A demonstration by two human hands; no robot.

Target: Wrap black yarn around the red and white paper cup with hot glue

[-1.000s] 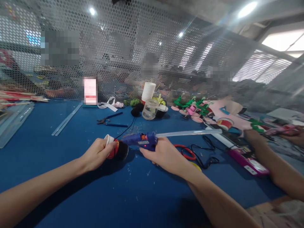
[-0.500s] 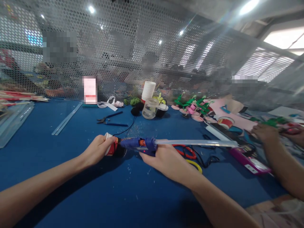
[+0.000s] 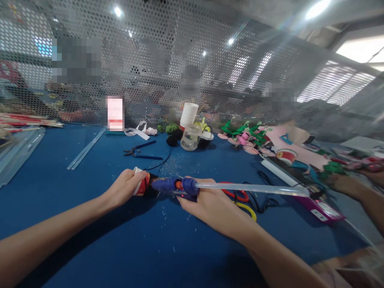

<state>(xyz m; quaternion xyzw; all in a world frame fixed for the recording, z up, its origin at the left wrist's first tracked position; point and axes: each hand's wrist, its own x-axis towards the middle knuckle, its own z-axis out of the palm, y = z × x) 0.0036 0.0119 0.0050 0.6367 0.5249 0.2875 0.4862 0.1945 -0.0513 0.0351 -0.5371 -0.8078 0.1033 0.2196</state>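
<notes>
My left hand (image 3: 121,188) is closed around a small red and white paper cup (image 3: 143,185) tipped on its side, with black yarn wound about its right end. My right hand (image 3: 210,206) grips a blue hot glue gun (image 3: 175,185), whose nozzle points left at the black yarn; whether the tip touches it I cannot tell. A long clear glue stick (image 3: 252,188) sticks out of the gun's back end. From the cup a black strand runs up to a ball of black yarn (image 3: 173,139).
Pliers (image 3: 142,153) lie beyond the cup. Behind them stand a clear jar (image 3: 191,138) and stacked white cups (image 3: 189,114). Red-and-yellow-handled scissors (image 3: 247,210) and a purple power strip (image 3: 322,210) are at right, near a co-worker's hand (image 3: 340,185). Glue sticks (image 3: 85,150) lie at left.
The back end of the glue stick has dipped and the gun has tilted slightly. At right, the co-worker's hand has shifted right and away. My left hand still holds the cup.
</notes>
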